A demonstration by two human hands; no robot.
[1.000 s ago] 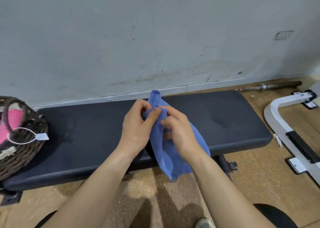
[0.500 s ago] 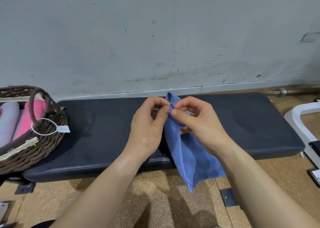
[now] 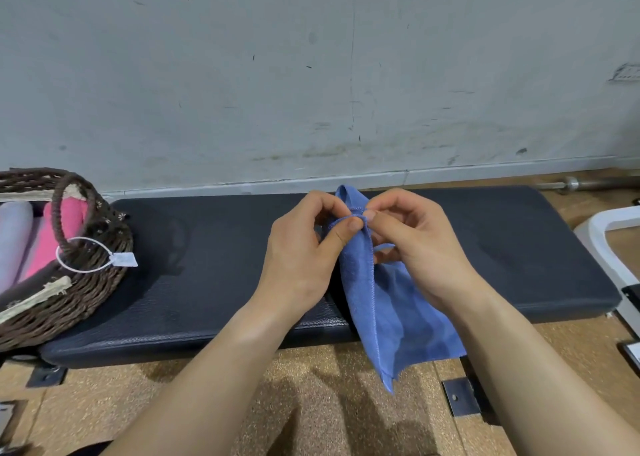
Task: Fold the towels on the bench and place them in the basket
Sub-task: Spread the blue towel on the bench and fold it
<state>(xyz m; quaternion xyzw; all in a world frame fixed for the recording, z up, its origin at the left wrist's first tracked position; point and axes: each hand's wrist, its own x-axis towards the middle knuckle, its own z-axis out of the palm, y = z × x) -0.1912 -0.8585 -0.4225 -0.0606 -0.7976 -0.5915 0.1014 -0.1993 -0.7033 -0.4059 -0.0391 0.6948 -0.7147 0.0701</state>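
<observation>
now we pinch the soft blue microfibre towel (image 3: 391, 303) by its stitched top hem, left hand (image 3: 304, 258) and right hand (image 3: 419, 251) both clamped there, above the padded black bench (image 3: 214, 282); light and limp, it wants corner grips.

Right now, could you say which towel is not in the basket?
The blue towel, pinched by left hand and right hand; the pink towel and pale towel lie rolled in the basket.

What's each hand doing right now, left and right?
Left hand: closed, pinching the blue towel's top edge.
Right hand: closed, pinching the same edge beside it.
</observation>
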